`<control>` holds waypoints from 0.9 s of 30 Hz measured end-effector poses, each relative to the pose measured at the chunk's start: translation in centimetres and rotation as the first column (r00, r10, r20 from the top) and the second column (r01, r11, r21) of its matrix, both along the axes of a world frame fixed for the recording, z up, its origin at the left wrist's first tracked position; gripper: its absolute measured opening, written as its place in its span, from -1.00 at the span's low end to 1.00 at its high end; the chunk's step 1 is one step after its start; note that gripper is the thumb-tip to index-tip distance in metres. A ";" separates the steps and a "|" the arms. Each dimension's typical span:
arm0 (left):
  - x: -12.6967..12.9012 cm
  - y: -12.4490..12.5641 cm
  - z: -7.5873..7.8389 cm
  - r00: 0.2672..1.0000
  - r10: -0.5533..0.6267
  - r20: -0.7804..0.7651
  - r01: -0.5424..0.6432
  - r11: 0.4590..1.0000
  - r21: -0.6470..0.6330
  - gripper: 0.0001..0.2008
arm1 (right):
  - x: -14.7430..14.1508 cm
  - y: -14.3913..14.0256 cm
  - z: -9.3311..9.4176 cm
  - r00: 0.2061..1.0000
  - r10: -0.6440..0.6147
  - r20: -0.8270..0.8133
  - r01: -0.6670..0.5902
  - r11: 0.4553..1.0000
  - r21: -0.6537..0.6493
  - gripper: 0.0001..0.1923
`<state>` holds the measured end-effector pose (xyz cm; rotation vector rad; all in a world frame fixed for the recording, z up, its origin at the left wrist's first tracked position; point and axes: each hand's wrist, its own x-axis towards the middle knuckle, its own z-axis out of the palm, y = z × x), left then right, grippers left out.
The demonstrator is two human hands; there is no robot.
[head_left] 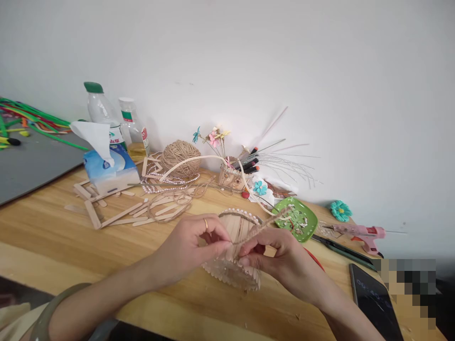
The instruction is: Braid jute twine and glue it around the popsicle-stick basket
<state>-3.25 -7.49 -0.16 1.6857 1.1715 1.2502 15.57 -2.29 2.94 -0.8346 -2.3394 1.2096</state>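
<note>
Left hand (pixel 201 240) pinches 1 braided cord (pixel 269 222) at the stick basket (pixel 234 227); right hand (pixel 280 253) is close beside, its hold I cannot tell.

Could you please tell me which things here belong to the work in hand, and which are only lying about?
Belong to the work:
twine cord and stick-built piece, at the left hand and right hand
probably supplies: ball of twine, loose sticks, glue gun

Apparently just lying about:
tissue pack
green-capped bottle
white-capped bottle
phone
</note>
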 end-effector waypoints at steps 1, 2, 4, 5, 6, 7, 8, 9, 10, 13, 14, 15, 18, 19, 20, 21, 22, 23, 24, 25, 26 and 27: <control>0.0 0.2 0.0 0.999 -0.033 0.004 0.033 0.999 -0.016 -0.91 | 0.0 0.0 -0.1 1.000 0.006 -0.025 -0.006 1.000 -0.011 -0.89; 0.1 0.3 0.0 0.999 -0.053 0.007 0.053 0.998 -0.027 -0.92 | 0.0 -0.1 -0.2 0.999 0.010 -0.053 -0.011 1.000 -0.021 -0.87; 0.0 0.5 0.0 0.998 -0.069 0.014 0.069 0.997 -0.046 -0.92 | -0.1 -0.1 -0.4 0.994 0.002 -0.105 -0.006 0.999 -0.037 -0.85; 0.0 0.6 0.0 0.997 -0.071 0.017 0.072 0.996 -0.060 -0.92 | -0.2 -0.2 -0.4 0.991 -0.011 -0.136 0.005 0.999 -0.044 -0.84; 0.0 0.6 0.0 0.997 -0.073 0.016 0.074 0.994 -0.075 -0.92 | -0.3 -0.2 -0.5 0.986 -0.026 -0.163 0.018 0.999 -0.051 -0.84; -0.1 0.7 0.1 0.997 -0.071 0.013 0.072 0.994 -0.087 -0.92 | -0.4 -0.3 -0.5 0.982 -0.044 -0.181 0.034 0.998 -0.058 -0.85; -0.1 0.8 0.1 0.998 -0.070 0.008 0.070 0.993 -0.096 -0.93 | -0.4 -0.4 -0.6 0.980 -0.066 -0.187 0.055 0.996 -0.064 -0.87; -0.2 0.8 0.1 0.998 -0.067 0.002 0.067 0.993 -0.101 -0.94 | -0.5 -0.5 -0.7 0.979 -0.093 -0.180 0.082 0.994 -0.070 -0.89; -0.3 0.9 0.0 0.998 -0.064 -0.005 0.064 0.993 -0.100 -0.95 | -0.6 -0.6 -0.8 0.979 -0.127 -0.160 0.117 0.990 -0.073 -0.90; -0.5 1.0 -0.1 0.998 -0.064 -0.029 0.062 0.996 -0.059 -0.95 | -0.5 -1.2 -1.5 0.967 -0.227 -0.116 0.229 0.973 0.002 -0.88; -0.5 1.0 -0.1 0.997 -0.068 -0.035 0.066 0.997 -0.046 -0.94 | -0.5 -1.5 -1.7 0.962 -0.246 -0.122 0.254 0.966 0.052 -0.87; -0.6 1.0 -0.2 0.997 -0.067 -0.036 0.066 0.997 -0.038 -0.93 | -0.3 -1.7 -2.0 0.958 -0.253 -0.135 0.268 0.958 0.106 -0.87; -0.8 1.0 -0.3 0.998 -0.049 -0.033 0.047 0.997 -0.059 -0.92 | 0.2 -2.3 -2.3 0.964 -0.196 -0.181 0.237 0.941 0.243 -0.93; -0.9 1.0 -0.3 0.999 -0.041 -0.033 0.038 0.996 -0.077 -0.91 | 0.4 -2.4 -2.3 0.969 -0.168 -0.181 0.214 0.937 0.278 -0.93; -0.9 1.1 -0.4 0.999 -0.034 -0.031 0.031 0.995 -0.095 -0.92 | 0.7 -2.5 -2.2 0.974 -0.146 -0.172 0.194 0.931 0.308 -0.90; -0.9 1.1 -0.4 0.999 -0.029 -0.026 0.026 0.993 -0.115 -0.92 | 0.8 -2.6 -2.1 0.978 -0.135 -0.159 0.182 0.925 0.333 -0.87; -1.0 1.2 -0.4 0.999 -0.029 -0.020 0.026 0.991 -0.133 -0.92 | 1.0 -2.7 -2.0 0.981 -0.134 -0.144 0.177 0.920 0.350 -0.85; -1.0 1.2 -0.3 0.999 -0.031 -0.012 0.029 0.988 -0.150 -0.93 | 1.1 -2.7 -1.8 0.981 -0.143 -0.131 0.181 0.915 0.360 -0.85; -1.0 1.3 -0.3 0.999 -0.033 -0.003 0.032 0.986 -0.162 -0.93 | 1.1 -2.7 -1.7 0.980 -0.152 -0.124 0.188 0.910 0.369 -0.85; -0.9 1.3 -0.2 0.999 -0.038 0.004 0.038 0.985 -0.171 -0.92 | 1.1 -2.8 -1.7 0.980 -0.157 -0.122 0.192 0.905 0.379 -0.86; -0.9 1.4 -0.1 0.999 -0.043 0.010 0.044 0.983 -0.178 -0.92 | 1.1 -2.8 -1.7 0.981 -0.155 -0.121 0.191 0.901 0.391 -0.87; -0.8 1.4 0.0 0.999 -0.045 0.014 0.047 0.982 -0.184 -0.92 | 1.0 -2.8 -1.7 0.981 -0.149 -0.122 0.186 0.894 0.407 -0.87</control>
